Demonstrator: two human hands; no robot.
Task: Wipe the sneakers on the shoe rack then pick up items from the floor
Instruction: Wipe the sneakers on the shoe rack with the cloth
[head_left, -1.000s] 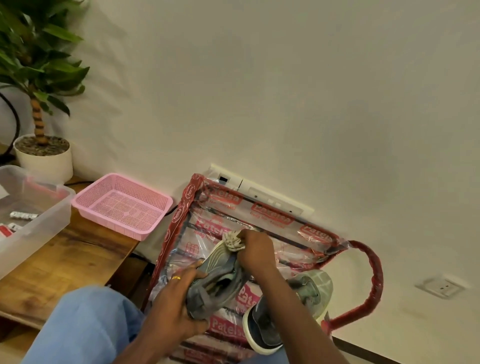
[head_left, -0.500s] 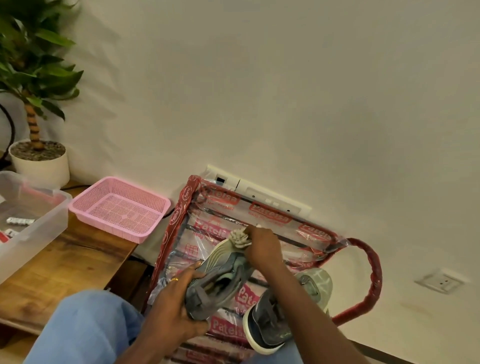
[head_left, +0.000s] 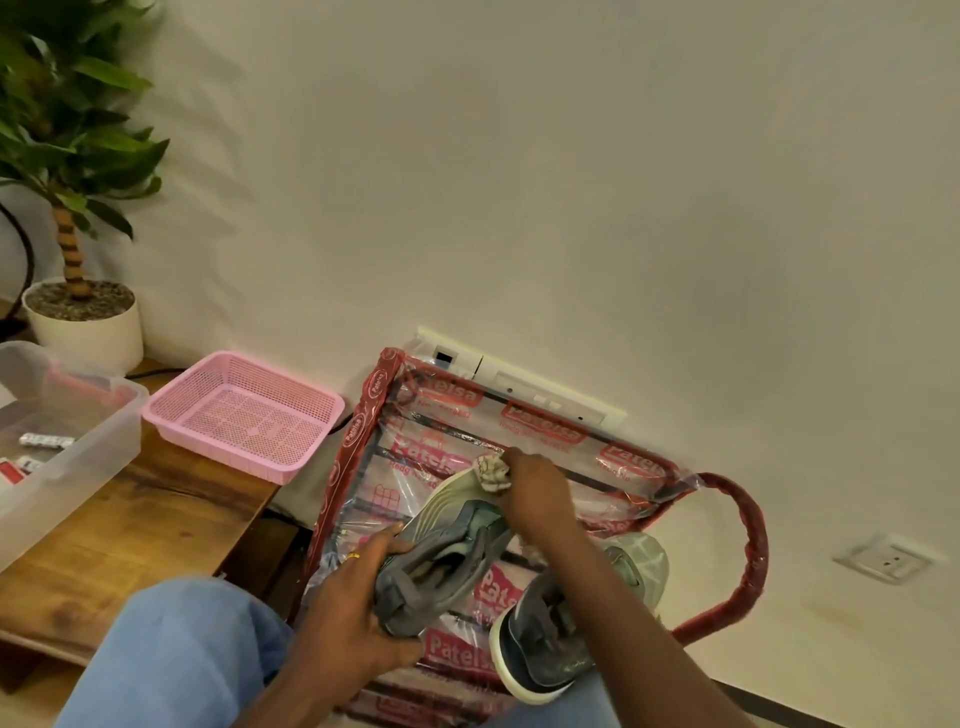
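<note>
My left hand (head_left: 353, 608) grips a grey sneaker (head_left: 441, 556) by its heel and holds it tilted above the shoe rack (head_left: 363, 441), which is wrapped in clear plastic with red print. A crumpled pale cloth (head_left: 492, 472) is pinched in my right hand (head_left: 535, 493) and pressed against the sneaker's pale toe. The second grey sneaker (head_left: 556, 639) lies on the rack at the lower right, partly behind my right forearm.
A pink mesh basket (head_left: 244, 415) and a clear plastic bin (head_left: 78, 457) sit on a wooden bench (head_left: 130, 540) to the left. A potted plant (head_left: 83, 312) stands at the far left. The wall carries a switch panel (head_left: 545, 400) and a socket (head_left: 885, 558).
My right hand has kept the cloth at the sneaker's toe with small shifts. The view has tilted slightly. My left hand's grip is unchanged.
</note>
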